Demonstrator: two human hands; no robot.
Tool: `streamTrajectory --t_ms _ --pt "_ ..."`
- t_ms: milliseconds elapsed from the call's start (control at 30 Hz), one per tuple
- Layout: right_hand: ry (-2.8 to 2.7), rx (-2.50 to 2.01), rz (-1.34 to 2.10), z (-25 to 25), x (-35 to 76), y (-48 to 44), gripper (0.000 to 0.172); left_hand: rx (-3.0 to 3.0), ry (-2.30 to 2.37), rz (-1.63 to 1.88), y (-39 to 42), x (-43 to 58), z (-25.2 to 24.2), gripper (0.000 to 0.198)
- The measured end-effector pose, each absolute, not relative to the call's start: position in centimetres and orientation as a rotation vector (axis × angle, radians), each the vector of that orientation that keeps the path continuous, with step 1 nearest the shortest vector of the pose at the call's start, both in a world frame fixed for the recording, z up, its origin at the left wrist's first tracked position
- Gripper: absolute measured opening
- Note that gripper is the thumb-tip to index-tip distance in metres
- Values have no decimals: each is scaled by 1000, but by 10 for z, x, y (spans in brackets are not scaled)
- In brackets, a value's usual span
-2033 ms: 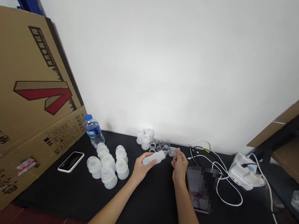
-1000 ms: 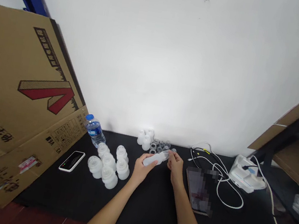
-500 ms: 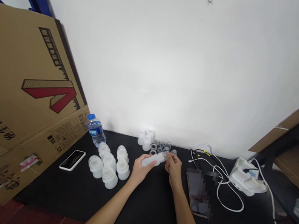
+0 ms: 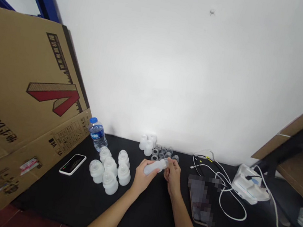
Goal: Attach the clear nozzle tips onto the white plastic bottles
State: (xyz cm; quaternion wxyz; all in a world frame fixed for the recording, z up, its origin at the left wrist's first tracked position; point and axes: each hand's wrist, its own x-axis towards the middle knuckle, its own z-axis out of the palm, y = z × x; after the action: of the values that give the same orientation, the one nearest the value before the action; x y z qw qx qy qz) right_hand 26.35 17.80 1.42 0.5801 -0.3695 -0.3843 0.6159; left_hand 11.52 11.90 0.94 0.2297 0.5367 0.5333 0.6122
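Left-hand fingers (image 4: 155, 171) wrap a tilted, milky-white bottle (image 4: 152, 167) while right-hand fingers (image 4: 171, 165) pinch its clear top (image 4: 165, 163).

Left hand (image 4: 144, 172): wrapped around the body of the white bottle (image 4: 152, 167), thumb (image 4: 156, 171) lying across the near side.
Right hand (image 4: 173, 172): just right of the bottle, fingers curled, tips drawn together on the clear piece (image 4: 165, 163) at the neck end.
Left forearm (image 4: 112, 215): bare, slanting in toward the bottle from near left.
Right forearm (image 4: 186, 226): bare, angled in toward the bottle from near right.
Wrists: both nearer than the bottle, roughly straight.
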Motion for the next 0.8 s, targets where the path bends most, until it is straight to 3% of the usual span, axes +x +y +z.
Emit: streamTrajectory --t_ms 233,433,800 --pt "-902 -789 1572 17 254 172 63 1516 1437 1691 118 118 11 37" --pt "-975 -878 1483 21 256 172 59 1516 1369 1533 120 117 5 41" --pt "-1000 -929 1398 18 254 170 63 1819 1526 1605 117 114 -1 53"
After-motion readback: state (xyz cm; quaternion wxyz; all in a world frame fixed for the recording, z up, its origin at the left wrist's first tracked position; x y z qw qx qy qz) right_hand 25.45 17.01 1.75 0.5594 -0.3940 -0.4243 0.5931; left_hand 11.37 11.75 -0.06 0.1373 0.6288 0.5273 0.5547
